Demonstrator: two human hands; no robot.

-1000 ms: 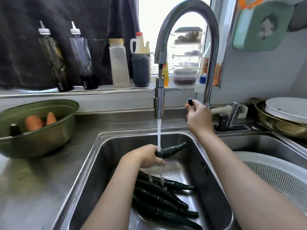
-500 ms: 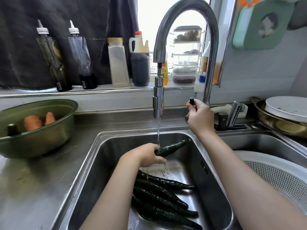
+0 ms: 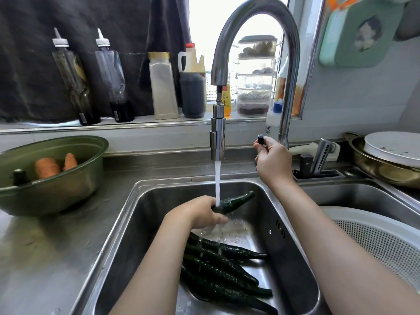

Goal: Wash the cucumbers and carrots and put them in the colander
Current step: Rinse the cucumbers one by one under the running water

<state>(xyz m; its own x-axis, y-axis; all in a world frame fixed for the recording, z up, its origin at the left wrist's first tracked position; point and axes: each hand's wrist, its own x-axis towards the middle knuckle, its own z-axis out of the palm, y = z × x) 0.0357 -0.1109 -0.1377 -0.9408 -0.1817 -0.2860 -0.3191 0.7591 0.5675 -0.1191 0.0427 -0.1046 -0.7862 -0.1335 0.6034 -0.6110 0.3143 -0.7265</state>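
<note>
I'm rinsing: my left hand (image 3: 204, 212) curls its fingers round one cucumber (image 3: 236, 202) under the stream at the sink's (image 3: 141, 223) twelve o'clock; my right hand (image 3: 272, 164) pinches the tap lever (image 3: 260, 139). Next, I judge, it goes to the colander (image 3: 375, 242) at three o'clock.

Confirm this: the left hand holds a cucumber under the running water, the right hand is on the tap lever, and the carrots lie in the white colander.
Wrong on the carrots: the head view shows them in the green bowl left of the sink, not in the colander. The rest stands.
</note>
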